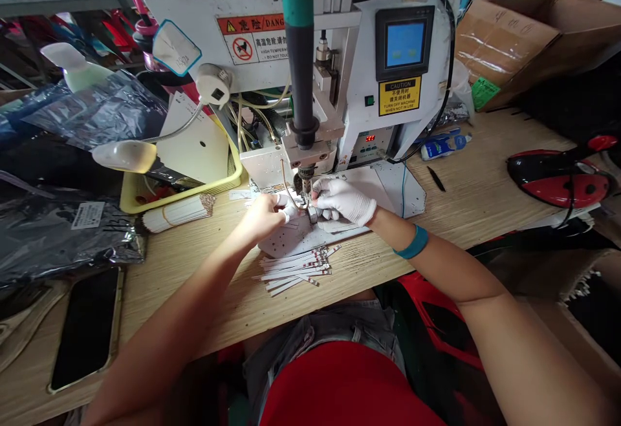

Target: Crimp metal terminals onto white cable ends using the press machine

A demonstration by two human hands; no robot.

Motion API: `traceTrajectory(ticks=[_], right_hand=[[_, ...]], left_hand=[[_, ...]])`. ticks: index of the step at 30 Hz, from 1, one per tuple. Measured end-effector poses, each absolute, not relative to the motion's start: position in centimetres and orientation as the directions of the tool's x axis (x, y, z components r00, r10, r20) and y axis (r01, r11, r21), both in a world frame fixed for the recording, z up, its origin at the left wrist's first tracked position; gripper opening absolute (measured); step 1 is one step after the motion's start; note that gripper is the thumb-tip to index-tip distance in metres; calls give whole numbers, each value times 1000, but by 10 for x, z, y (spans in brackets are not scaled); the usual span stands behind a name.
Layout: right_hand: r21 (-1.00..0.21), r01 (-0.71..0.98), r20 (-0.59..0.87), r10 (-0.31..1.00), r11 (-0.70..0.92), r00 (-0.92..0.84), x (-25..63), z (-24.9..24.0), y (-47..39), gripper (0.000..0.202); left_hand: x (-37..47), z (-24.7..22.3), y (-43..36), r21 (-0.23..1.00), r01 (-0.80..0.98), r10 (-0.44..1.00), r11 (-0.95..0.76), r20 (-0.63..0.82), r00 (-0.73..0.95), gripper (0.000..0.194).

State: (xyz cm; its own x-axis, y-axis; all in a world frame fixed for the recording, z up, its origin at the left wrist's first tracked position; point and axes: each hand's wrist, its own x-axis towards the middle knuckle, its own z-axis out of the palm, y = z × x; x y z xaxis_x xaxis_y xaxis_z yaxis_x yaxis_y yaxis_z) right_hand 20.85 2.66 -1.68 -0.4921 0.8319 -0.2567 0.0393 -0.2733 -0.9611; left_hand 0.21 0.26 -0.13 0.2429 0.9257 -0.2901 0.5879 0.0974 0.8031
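My left hand point(267, 215), with white covers on its fingertips, is pinched at the left of the soldering tip point(306, 183). From the other side my right hand point(345, 201), in a white glove, has thumb and finger pressed together close by the tip. Whatever small part sits between the fingers is too hidden to name. Both hands are over the machine's pale base plate point(291, 243), beside a small metal fixture point(313, 214). In front of the plate, white flat strips point(291, 271) with small red-marked ends lie in a loose pile.
The white machine point(359, 57) with a screen point(405, 44) stands behind the hands. At left are a banded bundle of strips point(177, 213), a yellow basket point(187, 194), a lamp point(123, 156) and a phone point(87, 329). At right are a red-and-black device point(557, 177) and a cardboard box point(509, 44).
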Motion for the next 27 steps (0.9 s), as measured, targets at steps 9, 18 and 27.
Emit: traceTrajectory(ticks=[9, 18, 27], right_hand=[[-950, 21, -283, 827, -312, -486, 208, -17, 26, 14], [-953, 38, -282, 829, -302, -483, 209, -16, 26, 15], [-972, 175, -220, 862, -155, -456, 221, -7, 26, 12]], left_hand=[[3, 3, 4, 831, 550, 915, 84, -283, 287, 5], [4, 7, 5, 833, 537, 911, 133, -316, 265, 6], [0, 12, 3, 842, 531, 907, 100, -296, 300, 11]])
